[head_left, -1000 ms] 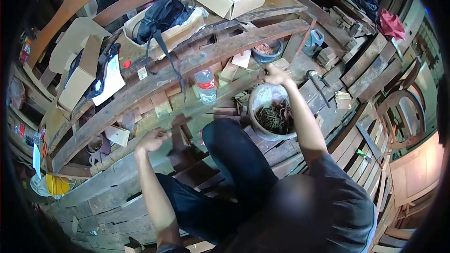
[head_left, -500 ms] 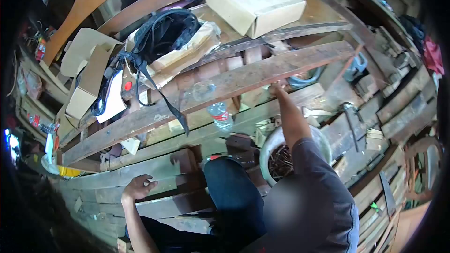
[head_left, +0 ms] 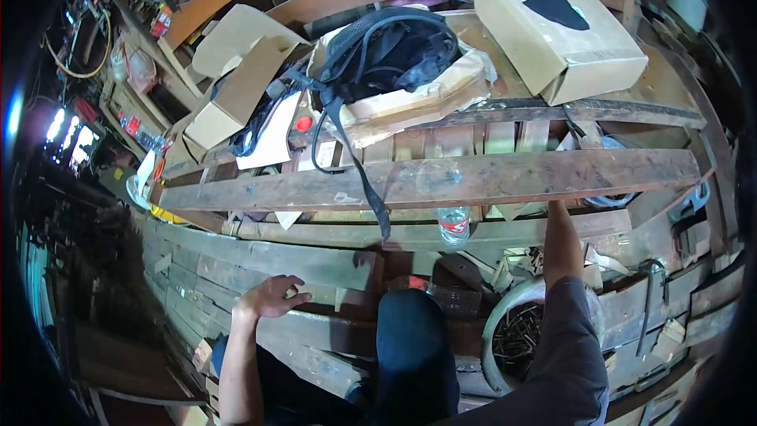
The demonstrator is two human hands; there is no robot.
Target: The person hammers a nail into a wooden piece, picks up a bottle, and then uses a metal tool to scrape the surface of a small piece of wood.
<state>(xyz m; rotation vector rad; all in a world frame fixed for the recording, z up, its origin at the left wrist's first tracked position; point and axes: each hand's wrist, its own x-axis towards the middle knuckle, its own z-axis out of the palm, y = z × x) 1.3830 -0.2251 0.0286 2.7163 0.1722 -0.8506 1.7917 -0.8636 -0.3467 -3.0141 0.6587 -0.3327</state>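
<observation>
Left hand resting loosely curled on a dusty plank, fingers half bent, holding nothing visible. Right arm stretched up and forward, right hand slipped under the edge of the long beam, fingers hidden there, so impossible to tell whether spread or closed around anything. Beam brown, worn, scuffed with pale patches, lying crosswise over the cluttered woodwork, straight across the view from left to right, just above the reaching wrist. Just below that arm, one round bucket with a pale rim, filled with dark rusty nails. Between the two arms, one bent knee in dark trousers. Near the beam's lower edge, one clear plastic bottle with a red label, standing among wood offcuts. Beyond the beam, one black backpack lying in an open, torn cardboard box, a strap hanging down over the beam. To the right of it, one closed cardboard box with one black face mask on top. To the left, one more open cardboard box, flaps raised.
</observation>
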